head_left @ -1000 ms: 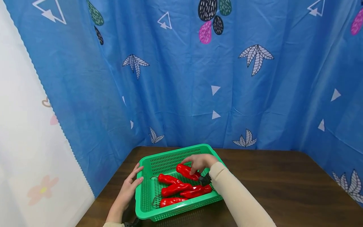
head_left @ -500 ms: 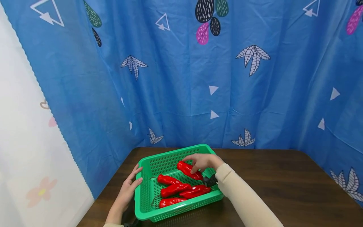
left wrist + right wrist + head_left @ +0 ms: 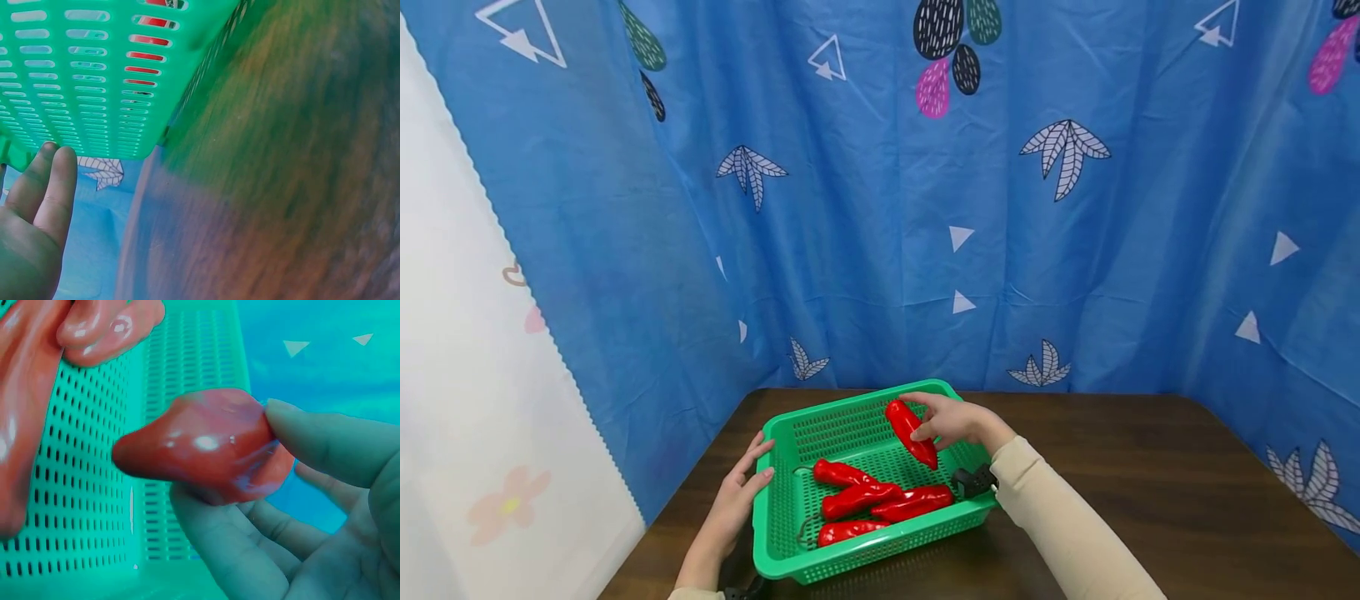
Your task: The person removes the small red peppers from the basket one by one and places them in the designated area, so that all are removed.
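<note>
My right hand (image 3: 957, 422) pinches a shiny red pepper (image 3: 904, 423) between thumb and fingers, tilted with its pointed end down, above the far right part of a green slotted basket (image 3: 880, 552). In the right wrist view that pepper (image 3: 200, 447) points its tip toward the camera's left. Several more red peppers (image 3: 859, 499) lie in the basket, some overlapping. My left hand (image 3: 730, 504) touches the basket's left side, its fingers extended at the rim. In the left wrist view, two straight fingers (image 3: 59, 187) reach up against the outside wall.
The basket stands on a dark brown wooden table (image 3: 1112, 492), near its left side. Behind the table hangs a blue patterned curtain (image 3: 880, 250). A white patterned cloth (image 3: 490, 375) hangs at the left.
My right hand has raised the pepper from low in the basket, moving it slightly right and tilting it more upright. My left hand stays at the rim.
</note>
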Demonstrator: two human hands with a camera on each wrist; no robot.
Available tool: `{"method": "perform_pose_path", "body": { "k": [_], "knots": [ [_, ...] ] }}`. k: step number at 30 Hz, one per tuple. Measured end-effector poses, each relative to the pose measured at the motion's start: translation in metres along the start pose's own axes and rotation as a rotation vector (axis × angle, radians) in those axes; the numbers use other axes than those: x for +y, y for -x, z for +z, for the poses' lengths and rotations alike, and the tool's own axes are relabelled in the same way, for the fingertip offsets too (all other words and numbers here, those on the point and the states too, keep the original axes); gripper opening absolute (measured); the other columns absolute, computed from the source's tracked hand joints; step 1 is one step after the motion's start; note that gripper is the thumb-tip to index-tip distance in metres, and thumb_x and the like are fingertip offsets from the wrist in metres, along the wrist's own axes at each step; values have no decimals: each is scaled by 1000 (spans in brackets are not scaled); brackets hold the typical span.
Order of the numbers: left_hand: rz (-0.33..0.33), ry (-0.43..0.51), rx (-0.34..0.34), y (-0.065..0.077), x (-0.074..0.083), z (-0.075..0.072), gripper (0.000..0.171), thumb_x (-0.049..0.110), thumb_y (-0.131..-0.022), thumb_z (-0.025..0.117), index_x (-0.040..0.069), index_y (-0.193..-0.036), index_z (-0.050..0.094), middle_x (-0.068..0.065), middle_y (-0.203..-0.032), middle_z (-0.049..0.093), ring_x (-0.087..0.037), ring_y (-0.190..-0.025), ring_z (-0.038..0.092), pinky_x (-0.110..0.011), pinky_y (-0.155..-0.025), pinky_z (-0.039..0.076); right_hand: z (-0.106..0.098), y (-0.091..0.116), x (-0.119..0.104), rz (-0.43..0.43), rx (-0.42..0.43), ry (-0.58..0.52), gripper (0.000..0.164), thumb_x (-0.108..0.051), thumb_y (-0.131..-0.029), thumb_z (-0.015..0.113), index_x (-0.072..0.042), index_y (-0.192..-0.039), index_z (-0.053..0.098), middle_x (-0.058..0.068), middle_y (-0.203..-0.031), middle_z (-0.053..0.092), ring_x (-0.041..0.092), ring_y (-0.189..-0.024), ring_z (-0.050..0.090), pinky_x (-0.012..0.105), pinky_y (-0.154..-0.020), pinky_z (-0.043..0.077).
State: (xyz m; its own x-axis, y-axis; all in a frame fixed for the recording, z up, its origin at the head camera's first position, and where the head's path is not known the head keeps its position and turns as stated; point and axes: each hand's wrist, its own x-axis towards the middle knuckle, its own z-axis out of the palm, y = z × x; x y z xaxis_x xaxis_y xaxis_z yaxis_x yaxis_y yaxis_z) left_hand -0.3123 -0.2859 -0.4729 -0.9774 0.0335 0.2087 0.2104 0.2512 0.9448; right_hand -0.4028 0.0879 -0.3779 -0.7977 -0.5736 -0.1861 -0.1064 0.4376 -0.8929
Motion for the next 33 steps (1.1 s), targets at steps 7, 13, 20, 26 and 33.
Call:
{"method": "perform_pose_path", "body": {
  "k": [7, 13, 20, 26, 33],
  "knots": [
    [4, 4, -6, -1, -2, 1, 55, 27, -104, 55, 13, -155, 37, -6, -170, 8, -41, -155, -6, -73, -115, 8, 2, 6, -3, -1, 41, -95, 74, -4, -95, 65, -16, -158, 31, 22, -125, 54, 28, -100, 67, 51, -88, 60],
    [12, -10, 3, -1, -2, 0, 55, 27, -104, 55, 14, -154, 38, -6, -170, 9, -42, -155, -5, -74, -114, 4, 2, 15, -8, -17, 58, -185, 73, -4, -96, 64, -15, -158, 29, 23, -125, 53, 31, -104, 65, 50, -87, 60],
    [7, -6, -1, -1, -1, 0, 55, 28, -104, 55, 15, -154, 38, -5, -170, 9, -41, -155, -6, -75, -114, 4, -9, 29, -6, -73, 49, -219, 71, -8, -99, 61, -15, -160, 25, 25, -126, 54, 30, -104, 65, 48, -86, 60],
    [6, 3, 1, -1, -2, 2, 54, 27, -104, 55, 14, -154, 38, -5, -170, 9, -41, -155, -4, -73, -115, 10, -21, 41, 5, -105, 88, -253, 73, -12, -99, 62, -14, -160, 22, 25, -129, 52, 31, -107, 63, 49, -90, 59],
    [3, 1, -1, -3, 0, 1, 54, 28, -104, 55, 15, -154, 39, -5, -170, 8, -41, -155, -5, -73, -115, 8, -31, 65, 16, -188, 131, -265, 79, -20, -100, 61, -13, -162, 13, 28, -135, 48, 26, -110, 63, 50, -96, 57]
  ]
}}
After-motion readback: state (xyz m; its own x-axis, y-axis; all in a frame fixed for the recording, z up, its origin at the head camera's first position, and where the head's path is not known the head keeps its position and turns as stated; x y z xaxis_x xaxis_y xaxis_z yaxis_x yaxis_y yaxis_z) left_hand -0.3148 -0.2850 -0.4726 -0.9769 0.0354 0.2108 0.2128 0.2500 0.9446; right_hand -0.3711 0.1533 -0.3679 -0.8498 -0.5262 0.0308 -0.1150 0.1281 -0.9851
